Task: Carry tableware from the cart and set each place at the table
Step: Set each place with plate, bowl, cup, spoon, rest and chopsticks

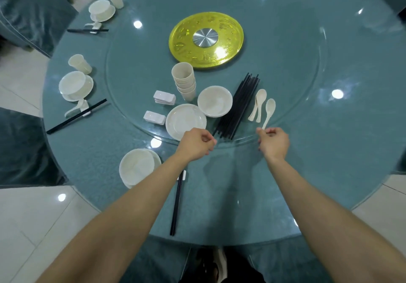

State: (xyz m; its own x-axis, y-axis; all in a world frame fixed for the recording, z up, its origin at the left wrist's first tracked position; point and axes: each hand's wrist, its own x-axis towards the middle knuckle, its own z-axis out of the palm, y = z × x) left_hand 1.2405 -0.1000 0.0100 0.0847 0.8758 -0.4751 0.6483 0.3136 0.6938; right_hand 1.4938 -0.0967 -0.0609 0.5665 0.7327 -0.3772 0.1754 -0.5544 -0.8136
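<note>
Pinching the slim handle of a glossy cream spoon (270, 109) on the glass turntable (285, 63), your right hand (274, 143) grasps it; your left hand (195, 144) curls beside the black chopsticks (239, 104), grip unclear. Round cups (183, 80) nest stacked nearby.

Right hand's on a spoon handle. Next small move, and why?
Probably lift the spoon pinched by the right hand and carry it to the near setting's rest: that place has bowl, plate and chopsticks but no spoon; the next place's spoon lies by its rest.
</note>
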